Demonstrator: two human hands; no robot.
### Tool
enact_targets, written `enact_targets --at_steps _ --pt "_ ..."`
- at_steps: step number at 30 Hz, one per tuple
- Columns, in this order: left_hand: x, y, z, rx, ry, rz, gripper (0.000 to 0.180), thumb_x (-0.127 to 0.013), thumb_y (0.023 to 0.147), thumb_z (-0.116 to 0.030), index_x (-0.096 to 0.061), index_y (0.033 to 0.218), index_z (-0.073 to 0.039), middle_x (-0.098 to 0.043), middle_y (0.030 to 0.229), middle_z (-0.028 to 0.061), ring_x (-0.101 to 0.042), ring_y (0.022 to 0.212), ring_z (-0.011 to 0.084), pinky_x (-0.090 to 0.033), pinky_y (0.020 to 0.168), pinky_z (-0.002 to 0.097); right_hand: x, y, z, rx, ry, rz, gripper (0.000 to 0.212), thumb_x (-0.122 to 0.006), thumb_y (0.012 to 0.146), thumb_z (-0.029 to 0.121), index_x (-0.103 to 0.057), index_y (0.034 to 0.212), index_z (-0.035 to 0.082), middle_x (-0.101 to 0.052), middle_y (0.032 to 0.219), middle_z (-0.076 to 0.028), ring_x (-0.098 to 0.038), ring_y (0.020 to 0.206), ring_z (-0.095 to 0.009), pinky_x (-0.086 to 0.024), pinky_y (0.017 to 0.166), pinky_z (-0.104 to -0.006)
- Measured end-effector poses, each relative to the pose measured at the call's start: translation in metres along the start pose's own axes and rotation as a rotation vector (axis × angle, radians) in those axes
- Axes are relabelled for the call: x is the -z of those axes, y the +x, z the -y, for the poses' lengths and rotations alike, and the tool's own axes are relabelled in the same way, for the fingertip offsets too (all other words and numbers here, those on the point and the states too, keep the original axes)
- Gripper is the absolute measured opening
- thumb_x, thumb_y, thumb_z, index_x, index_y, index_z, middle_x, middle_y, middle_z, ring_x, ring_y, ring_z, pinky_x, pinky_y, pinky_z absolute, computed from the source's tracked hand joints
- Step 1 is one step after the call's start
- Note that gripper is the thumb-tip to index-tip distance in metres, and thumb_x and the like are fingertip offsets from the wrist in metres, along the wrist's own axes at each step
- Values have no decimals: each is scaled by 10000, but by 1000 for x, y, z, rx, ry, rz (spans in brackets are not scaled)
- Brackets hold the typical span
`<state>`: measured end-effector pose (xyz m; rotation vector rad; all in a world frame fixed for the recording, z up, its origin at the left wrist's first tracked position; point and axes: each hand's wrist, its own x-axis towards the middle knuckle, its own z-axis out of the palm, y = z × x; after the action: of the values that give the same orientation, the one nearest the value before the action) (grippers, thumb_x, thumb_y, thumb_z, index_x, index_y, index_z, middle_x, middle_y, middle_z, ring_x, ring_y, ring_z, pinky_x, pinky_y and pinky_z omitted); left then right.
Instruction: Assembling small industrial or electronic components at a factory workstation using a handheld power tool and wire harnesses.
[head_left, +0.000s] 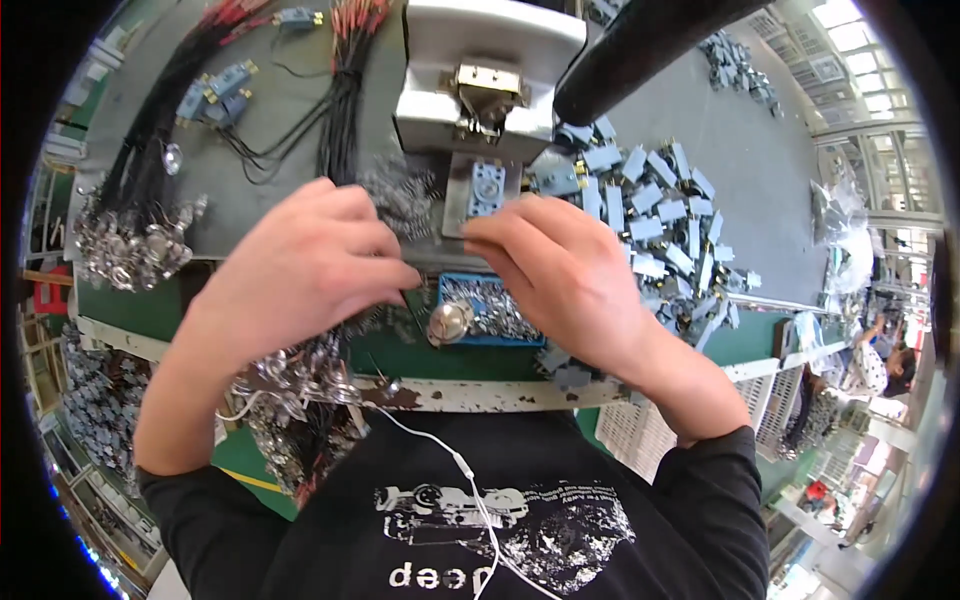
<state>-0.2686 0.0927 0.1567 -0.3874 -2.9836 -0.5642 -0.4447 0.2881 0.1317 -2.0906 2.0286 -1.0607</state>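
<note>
My left hand [310,265] is closed in a pinch left of the fixture. A thin dark wire [411,308] runs down from its fingertips toward a round silver metal cap [450,322], which lies over the edge of a blue tray [540,338] of small metal parts. My right hand [565,265] has its fingers pressed together beside the metal base plate [455,215]; what they hold, if anything, is hidden. On that plate lies a grey-blue switch-like housing [487,188], its round centre facing up. Above it stands the metal press head [488,95].
A heap of grey-blue housings [650,210] spreads right of the press. Black wire bundles [345,120] and round metal caps [140,245] lie to the left, with loose small metal pieces [400,195] nearer the press. A black bar [650,50] slants overhead. White baskets [640,435] stand below the bench edge.
</note>
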Motion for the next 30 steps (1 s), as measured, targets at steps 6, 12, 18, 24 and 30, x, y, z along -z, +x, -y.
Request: enact_targets --at_steps 6,12,18,24,30 --pt "-5 -3 -11 12 -6 -30 293 -812 728 -244 -743 999 -161 -663 902 -45 -611 913 187 -458 797 357 -26 29 -11 -30 -53 -13 282 -755 874 113 -696 1142 47 -706 1018 -135 -698 882 -324 -574 757 -392" --pt "-8 10 1 -43 -106 -206 312 -821 743 -223 -748 1037 -150 -633 890 -1 -610 874 223 -483 784 389 38 17 4 -229 277 8 305 -662 932 -24 -690 1228 43 -730 1116 -103 -714 908 -169 -577 750 -300" --pt "-3 31 13 -126 -456 -30 490 -844 741 -128 -753 1223 -119 -652 856 42 -611 791 237 -484 731 354 71 11 -23 -215 321 -392 337 -658 952 -51 -654 1286 -2 -727 1118 -100 -688 856 -131 -565 746 -267" --pt "-8 56 11 218 -402 -239 423 -799 813 -111 -709 1226 -110 -721 866 75 -667 759 225 -537 697 335 62 22 -31 -61 372 -673 323 -698 939 26 -635 1255 5 -710 1152 -168 -720 881 -182 -553 706 -257" --pt "-43 64 17 174 -38 -161 213 -739 885 -237 -737 1065 -123 -645 809 66 -669 783 287 -544 681 411 77 14 -44 -102 410 -698 320 -710 937 39 -634 1246 4 -708 1114 -157 -712 854 -174 -549 691 -253"
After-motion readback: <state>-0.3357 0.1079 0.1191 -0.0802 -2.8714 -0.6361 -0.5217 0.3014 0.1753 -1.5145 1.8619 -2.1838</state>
